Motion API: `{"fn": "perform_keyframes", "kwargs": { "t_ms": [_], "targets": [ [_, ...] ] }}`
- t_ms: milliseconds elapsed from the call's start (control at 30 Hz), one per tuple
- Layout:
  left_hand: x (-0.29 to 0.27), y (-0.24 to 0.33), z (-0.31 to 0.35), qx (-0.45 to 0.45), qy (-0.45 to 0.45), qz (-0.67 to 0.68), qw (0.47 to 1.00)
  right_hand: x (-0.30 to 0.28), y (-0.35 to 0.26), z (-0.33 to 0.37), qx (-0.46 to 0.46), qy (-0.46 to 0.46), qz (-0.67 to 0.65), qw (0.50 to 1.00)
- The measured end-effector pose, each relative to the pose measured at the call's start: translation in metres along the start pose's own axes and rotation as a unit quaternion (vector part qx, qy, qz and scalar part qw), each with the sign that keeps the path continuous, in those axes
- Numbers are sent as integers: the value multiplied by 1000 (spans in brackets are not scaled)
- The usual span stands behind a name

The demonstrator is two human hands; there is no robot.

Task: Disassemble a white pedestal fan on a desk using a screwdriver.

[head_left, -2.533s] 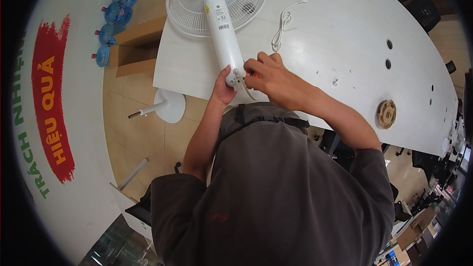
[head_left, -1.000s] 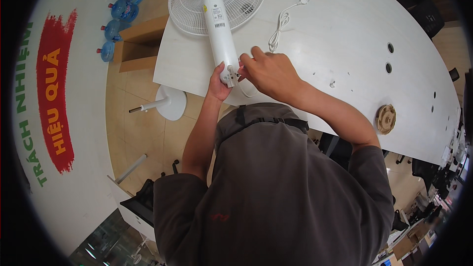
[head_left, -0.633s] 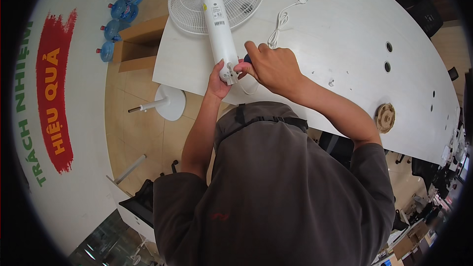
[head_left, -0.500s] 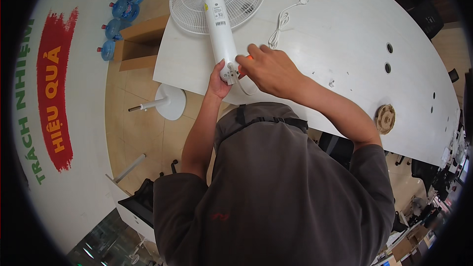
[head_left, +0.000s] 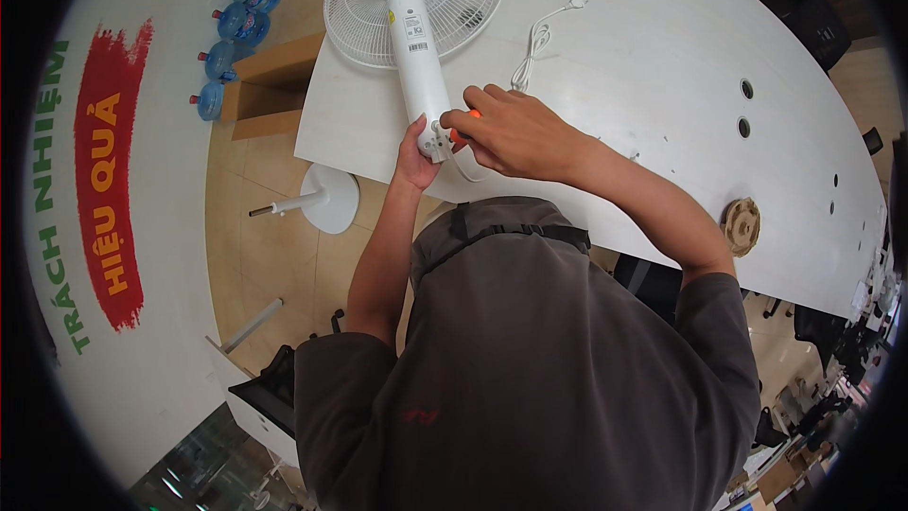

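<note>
A white electric fan [head_left: 421, 76] lies on the table with its round wire cage [head_left: 473, 5] at the far end and its column pointing toward me. My left hand [head_left: 416, 159] is closed around the column's lower end from the left and below. On the other side my right hand [head_left: 515, 132] grips an orange-handled tool [head_left: 460, 136], held against the lower end of the column. Its tip and much of its handle are hidden by my fingers. The fan's white power cord [head_left: 532, 49] lies coiled on the table beyond my right hand, its plug [head_left: 577, 2] farther off.
Small bits [head_left: 636, 155] lie on the white table [head_left: 643, 57] to the right, with a round brown moulded piece [head_left: 741, 226] near its front edge. A white fan base with a pole [head_left: 331, 199] stands on the floor at left, near an open cardboard box [head_left: 274, 71] and blue water bottles [head_left: 219, 61].
My right hand and the orange-handled tool have shifted slightly left, closer to the column. The fan's column has moved a little left; my left hand keeps its hold.
</note>
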State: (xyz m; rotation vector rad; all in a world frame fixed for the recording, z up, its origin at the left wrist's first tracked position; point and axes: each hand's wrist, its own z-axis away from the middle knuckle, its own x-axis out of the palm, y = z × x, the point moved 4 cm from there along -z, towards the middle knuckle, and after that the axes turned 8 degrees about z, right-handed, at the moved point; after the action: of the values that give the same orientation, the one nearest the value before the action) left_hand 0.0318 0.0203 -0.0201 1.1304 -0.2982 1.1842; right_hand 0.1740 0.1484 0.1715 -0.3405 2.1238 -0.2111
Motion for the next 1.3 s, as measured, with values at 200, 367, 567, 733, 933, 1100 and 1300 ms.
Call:
{"fn": "perform_keyframes", "kwargs": {
  "t_ms": [200,367,567,733,933,1100,1300],
  "targets": [
    [4,0,0,0,-18,10,1000,-3,8,-2,204,-289,53,934],
    [5,0,2,-18,-19,21,999,8,6,6,49,-103,17,993],
    [-10,1,0,-9,-5,19,1000,1,2,-6,183,-254,40,949],
    [5,-1,0,-10,-3,10,1000,7,6,5,47,-110,70,990],
    [-5,-1,-2,-18,-40,38,998,-3,7,-6,216,-282,39,934],
    [5,0,1,-16,-47,20,999,3,6,0,26,-87,-50,995],
    [0,0,1,-23,-30,22,999,7,8,-7,224,-263,-78,935]
  ]
}}
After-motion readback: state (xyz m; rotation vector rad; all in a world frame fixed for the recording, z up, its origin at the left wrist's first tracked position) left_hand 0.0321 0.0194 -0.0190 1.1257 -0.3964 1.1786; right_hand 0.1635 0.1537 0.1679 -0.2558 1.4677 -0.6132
